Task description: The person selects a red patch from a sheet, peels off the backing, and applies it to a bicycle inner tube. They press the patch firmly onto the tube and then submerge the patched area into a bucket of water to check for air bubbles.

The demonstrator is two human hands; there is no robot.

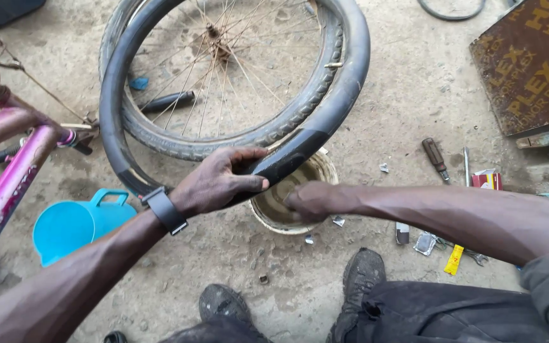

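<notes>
A black bicycle inner tube point(344, 82) loops over a spoked bicycle wheel point(223, 76) lying on the dirt ground. My left hand point(220, 181), with a dark watch on the wrist, grips the tube where it dips into a small round bowl of murky water point(322, 171). My right hand point(309, 200) reaches into that bowl, its fingers curled at the tube's wet lower part; whether it grips the tube is hidden.
A pink bicycle frame point(7, 178) stands at the left, a blue plastic jug point(77, 222) lies beside it. A brown-handled screwdriver point(434, 157), a small red box point(487, 180), a yellow tube point(454, 259) and patches lie right. A rusty printed board point(535, 63) leans at top right.
</notes>
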